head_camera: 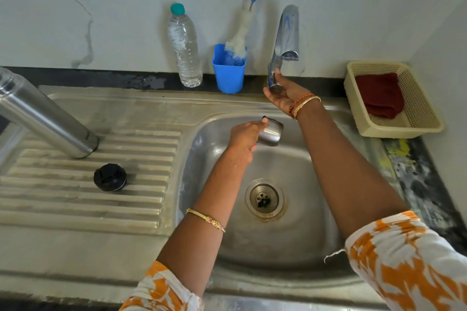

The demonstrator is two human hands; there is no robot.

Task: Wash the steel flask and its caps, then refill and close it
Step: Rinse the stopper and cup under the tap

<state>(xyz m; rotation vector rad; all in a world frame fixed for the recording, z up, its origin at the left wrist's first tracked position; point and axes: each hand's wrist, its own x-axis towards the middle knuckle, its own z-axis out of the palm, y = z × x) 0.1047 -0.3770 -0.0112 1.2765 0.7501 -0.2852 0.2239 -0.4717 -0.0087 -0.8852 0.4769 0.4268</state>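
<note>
Over the sink (192, 159), left hand (243, 137) grips the steel cap (271, 132). Right hand (283, 93) grasps the tap (284, 43) behind the sink. Left of it stand the flask (45, 118) and black cap (110, 177).

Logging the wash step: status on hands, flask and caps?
Left hand grips steel cap over sink; right hand on tap base. Flask, black cap on drainboard. No water running, nothing blocking.

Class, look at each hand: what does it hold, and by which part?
The left hand grips the steel cap by its side wall. The right hand grips the tap at its base.
</note>
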